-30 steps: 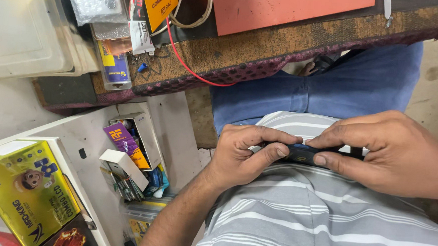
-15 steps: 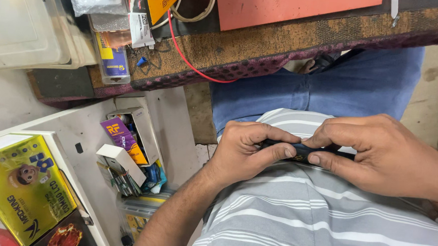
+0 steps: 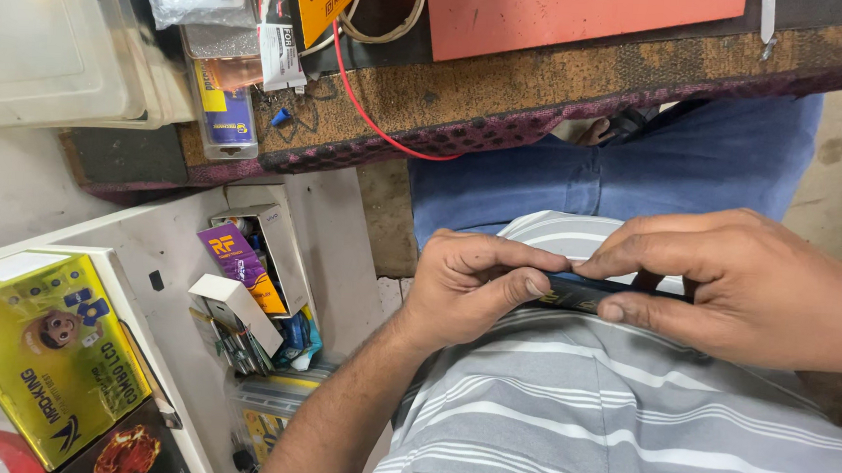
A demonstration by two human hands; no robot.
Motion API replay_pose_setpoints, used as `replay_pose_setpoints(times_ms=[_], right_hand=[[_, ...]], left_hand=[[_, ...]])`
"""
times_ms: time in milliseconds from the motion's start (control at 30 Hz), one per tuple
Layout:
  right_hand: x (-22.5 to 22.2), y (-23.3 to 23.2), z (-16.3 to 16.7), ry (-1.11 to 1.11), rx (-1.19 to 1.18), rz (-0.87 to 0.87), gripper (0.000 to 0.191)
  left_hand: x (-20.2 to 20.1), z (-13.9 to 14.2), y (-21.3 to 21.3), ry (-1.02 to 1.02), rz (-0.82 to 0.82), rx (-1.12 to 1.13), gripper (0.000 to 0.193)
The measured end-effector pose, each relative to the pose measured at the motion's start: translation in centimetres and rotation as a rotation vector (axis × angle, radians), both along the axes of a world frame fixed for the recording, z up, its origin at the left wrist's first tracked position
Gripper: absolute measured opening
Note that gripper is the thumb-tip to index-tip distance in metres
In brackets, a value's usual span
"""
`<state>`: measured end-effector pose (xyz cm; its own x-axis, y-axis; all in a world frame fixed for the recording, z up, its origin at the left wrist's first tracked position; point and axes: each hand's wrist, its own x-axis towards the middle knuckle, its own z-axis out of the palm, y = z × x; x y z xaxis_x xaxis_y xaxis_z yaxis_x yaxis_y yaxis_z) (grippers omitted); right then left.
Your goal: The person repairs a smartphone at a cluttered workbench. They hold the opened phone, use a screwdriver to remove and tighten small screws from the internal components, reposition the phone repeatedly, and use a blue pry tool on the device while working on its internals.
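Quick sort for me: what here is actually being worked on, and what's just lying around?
In hand:
- thin dark flat device, pinched edge-on
- left hand gripping its left end
- right hand gripping its right end

Lying about:
- orange mat on the workbench
- red wire
- yellow box
- open white box of small packets
- clear plastic bin

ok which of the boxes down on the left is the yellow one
The big flat box at the far lower left, with a cartoon face on its lid. The one standing in the open white carton is purple; the small one below that is white.

Worn workbench (image 3: 544, 89), white shelf (image 3: 152, 242)
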<state>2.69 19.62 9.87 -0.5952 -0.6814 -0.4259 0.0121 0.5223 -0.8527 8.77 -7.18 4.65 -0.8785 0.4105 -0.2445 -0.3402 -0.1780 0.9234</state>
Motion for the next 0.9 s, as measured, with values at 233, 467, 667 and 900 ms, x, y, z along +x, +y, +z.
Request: replay_pose_setpoints(times_ms=[233,467,667,900], right_hand=[[-0.2,-1.1,0.8,-0.074,0.043,-0.038,0.024],[0.7,1.0,-0.2,0.087,-0.121,-0.029,0.039],[3.7,3.3,-2.1,-0.028,-0.148,-0.349,0.022],[4.3,4.1,-3.0,-0.023,-0.209,-0.400,0.029]], left_hand=[[-0.4,1.1,0.5,-0.091,-0.010,0.006,0.026],[-0.9,2.4,0.7,0.163,0.028,-0.266,0.013],[-2.6,4.2,0.2,0.345,-0.024,-0.354,0.014],[-4.8,5.3,3.2,0.635,-0.361,-0.612,0.018]])
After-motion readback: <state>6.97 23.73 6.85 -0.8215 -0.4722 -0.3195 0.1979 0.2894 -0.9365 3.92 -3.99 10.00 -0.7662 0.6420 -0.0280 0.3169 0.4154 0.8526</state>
